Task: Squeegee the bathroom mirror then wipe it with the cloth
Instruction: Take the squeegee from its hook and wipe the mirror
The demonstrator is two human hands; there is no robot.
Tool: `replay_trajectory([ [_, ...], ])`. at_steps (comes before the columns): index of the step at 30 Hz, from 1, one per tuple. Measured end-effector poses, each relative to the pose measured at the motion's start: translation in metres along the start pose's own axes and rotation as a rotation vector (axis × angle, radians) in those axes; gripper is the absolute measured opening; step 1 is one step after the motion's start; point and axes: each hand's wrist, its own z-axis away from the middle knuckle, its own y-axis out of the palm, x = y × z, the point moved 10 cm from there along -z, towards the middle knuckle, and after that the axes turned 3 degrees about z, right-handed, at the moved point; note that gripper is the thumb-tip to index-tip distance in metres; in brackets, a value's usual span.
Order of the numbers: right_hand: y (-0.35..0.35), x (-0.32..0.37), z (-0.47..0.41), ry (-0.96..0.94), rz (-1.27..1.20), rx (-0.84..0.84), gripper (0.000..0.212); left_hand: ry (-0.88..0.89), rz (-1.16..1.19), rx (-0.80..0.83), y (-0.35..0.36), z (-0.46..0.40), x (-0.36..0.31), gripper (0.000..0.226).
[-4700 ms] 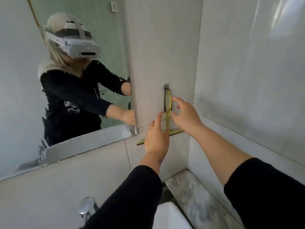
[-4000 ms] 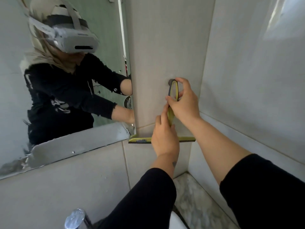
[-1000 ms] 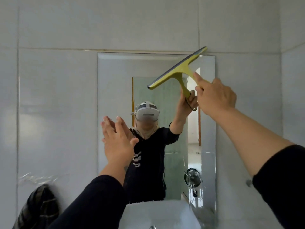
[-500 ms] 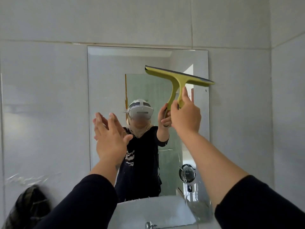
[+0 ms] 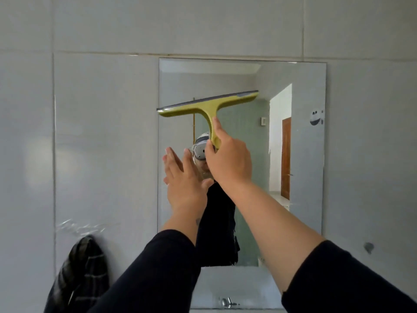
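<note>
A rectangular mirror [image 5: 297, 154] hangs on the grey tiled wall ahead of me. My right hand [image 5: 228, 163] grips the handle of a yellow-green squeegee [image 5: 207, 105], whose blade lies almost level across the upper left part of the glass, its left end at the mirror's left edge. My left hand [image 5: 182, 179] is raised just below it with flat, spread fingers and holds nothing, close to the mirror's left side. A dark checked cloth [image 5: 83, 267] hangs on the wall at the lower left.
A small hook [image 5: 369, 247] sticks out of the wall right of the mirror's lower corner. A chrome tap [image 5: 225, 302] shows at the bottom edge. The mirror reflects a person in dark clothes and a doorway.
The squeegee was taken off its wall hook with both hands and carried up to the mirror. In the last half second the blade shifted from the upper right to the upper left.
</note>
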Motion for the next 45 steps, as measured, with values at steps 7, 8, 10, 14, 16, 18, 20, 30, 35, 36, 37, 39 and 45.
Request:
replay_trajectory([
  [7,-0.012,-0.014,-0.013,-0.062,0.266,0.079,0.052,0.002,-0.006,0.029,0.002,0.002,-0.003,0.09],
  [8,-0.015,-0.02,-0.016,-0.061,0.294,0.088,0.052,0.01,-0.006,0.029,0.002,0.003,-0.003,0.09],
  [10,-0.027,-0.027,-0.018,-0.064,0.338,0.097,0.054,0.021,-0.008,0.026,0.003,0.003,-0.003,0.09],
  [14,-0.049,-0.043,-0.015,-0.051,0.426,0.113,0.051,0.023,-0.016,0.01,0.001,0.006,-0.008,0.085],
  [16,-0.057,-0.053,-0.013,-0.037,0.432,0.104,0.051,0.034,-0.051,-0.01,0.0,0.012,-0.01,0.084],
  [18,-0.063,-0.067,-0.011,-0.01,0.44,0.112,0.05,0.037,-0.064,-0.023,0.001,0.021,-0.009,0.085],
  [20,-0.071,-0.081,-0.008,0.021,0.456,0.12,0.05,0.017,-0.069,-0.007,0.007,0.029,-0.002,0.084],
  [30,-0.11,-0.165,0.025,0.255,0.409,0.077,0.048,-0.089,-0.026,-0.014,0.015,0.042,0.028,0.096],
  [35,-0.101,-0.175,0.057,0.349,0.246,0.05,0.052,-0.117,-0.038,0.003,0.014,0.043,0.025,0.094],
  [36,-0.095,-0.173,0.065,0.377,0.189,0.044,0.053,-0.119,-0.043,0.006,0.013,0.043,0.025,0.094],
  [37,-0.088,-0.169,0.072,0.404,0.132,0.033,0.053,-0.118,-0.048,0.011,0.012,0.043,0.025,0.094],
  [39,-0.068,-0.161,0.085,0.451,0.008,0.011,0.056,-0.103,-0.051,0.024,0.01,0.044,0.025,0.094],
  [45,-0.007,-0.129,0.1,0.522,-0.256,-0.001,0.063,-0.07,-0.042,0.065,0.001,0.046,0.029,0.089],
])
